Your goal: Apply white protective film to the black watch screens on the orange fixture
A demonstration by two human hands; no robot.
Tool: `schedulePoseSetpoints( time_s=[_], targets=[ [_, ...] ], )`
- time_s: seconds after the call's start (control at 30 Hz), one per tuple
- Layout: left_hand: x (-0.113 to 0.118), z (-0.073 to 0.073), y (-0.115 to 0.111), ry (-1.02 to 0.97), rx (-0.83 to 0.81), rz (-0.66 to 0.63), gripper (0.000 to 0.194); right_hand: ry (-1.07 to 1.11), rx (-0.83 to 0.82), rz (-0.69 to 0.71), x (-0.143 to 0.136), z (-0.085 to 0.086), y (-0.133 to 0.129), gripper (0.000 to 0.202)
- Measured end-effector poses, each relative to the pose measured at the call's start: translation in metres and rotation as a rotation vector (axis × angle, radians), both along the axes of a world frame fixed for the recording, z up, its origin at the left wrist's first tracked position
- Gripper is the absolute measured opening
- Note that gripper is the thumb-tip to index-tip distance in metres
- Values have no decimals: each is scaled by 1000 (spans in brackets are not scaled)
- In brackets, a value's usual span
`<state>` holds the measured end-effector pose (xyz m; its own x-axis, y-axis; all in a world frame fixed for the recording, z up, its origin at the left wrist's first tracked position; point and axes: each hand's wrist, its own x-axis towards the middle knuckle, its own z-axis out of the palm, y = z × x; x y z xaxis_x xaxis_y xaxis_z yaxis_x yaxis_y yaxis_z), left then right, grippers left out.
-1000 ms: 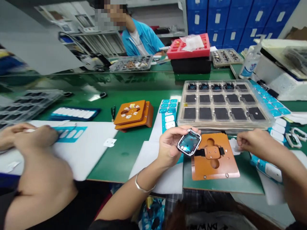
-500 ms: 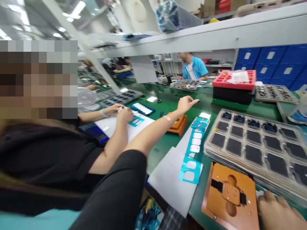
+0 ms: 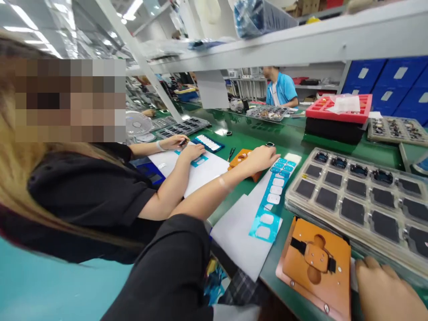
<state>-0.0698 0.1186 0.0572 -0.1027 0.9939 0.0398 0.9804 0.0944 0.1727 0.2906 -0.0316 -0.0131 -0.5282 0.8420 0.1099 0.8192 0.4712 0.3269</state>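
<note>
"How is the right hand (image 3: 384,285) placed?"
"Fingers bent over a pale piece (image 3: 353,277); whether they grip it, I can't tell."
"And the orange fixture (image 3: 329,232)?"
"Just beside that hand, recesses facing up, probably to leave them easy to reach into."
"Why the stacked trays (image 3: 334,234) behind it?"
"Likely for access: their compartments open upward, each keeping its part separate. The blue sheet (image 3: 265,207) lies flat to their left, perhaps for the same reason."
"Where's the watch case (image 3: 270,144)?"
"Farthest out, at the left hand (image 3: 262,159), whose fingers are loosely curled; I can't tell whether they hold it."
</note>
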Motion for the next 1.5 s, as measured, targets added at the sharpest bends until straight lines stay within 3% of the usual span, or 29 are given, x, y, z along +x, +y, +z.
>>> schedulePoseSetpoints(
  time_s=[0.1,0.17,0.27,0.37,0.5,0.73,0.87,1.0,1.1,1.2,1.33,1.43,1.5],
  targets=[
    [-3,-27,-75,9,-160,-27,59,-31,18,-44,-4,17,-3,38],
    [-1,-47,-109,-18,-267,28,61,-55,45,-106,-9,25,-5,36],
    [13,-67,-128,-66,-195,76,61,-36,-32,-131,-14,31,-6,37],
    [31,-73,-118,-92,-164,139,54,-18,-84,-137,-17,37,-8,38],
    [37,-72,-100,-134,-209,181,50,-52,-102,-193,-24,49,-10,36],
    [18,-68,-86,-322,-173,230,63,-58,-121,-192,-27,54,-9,35],
    [10,-62,-83,-526,-130,245,56,-32,-82,-183,-24,50,-9,33],
    [6,-54,-96,-825,-76,182,53,18,33,-146,-16,52,-8,32],
    [9,-45,-114,-1035,-59,91,47,135,197,-39,-16,56,-8,27],
    [16,-35,-134,-1173,-75,0,44,438,269,226,-35,57,-10,23],
    [29,-25,-158,-1280,-75,-146,40,819,80,561,-79,51,-15,23],
    [39,-19,-174,-1200,27,-301,33,913,-13,596,-102,46,-19,33],
    [46,-17,-181,-1079,82,-414,42,977,-63,575,-105,42,-20,35]
  ],
)
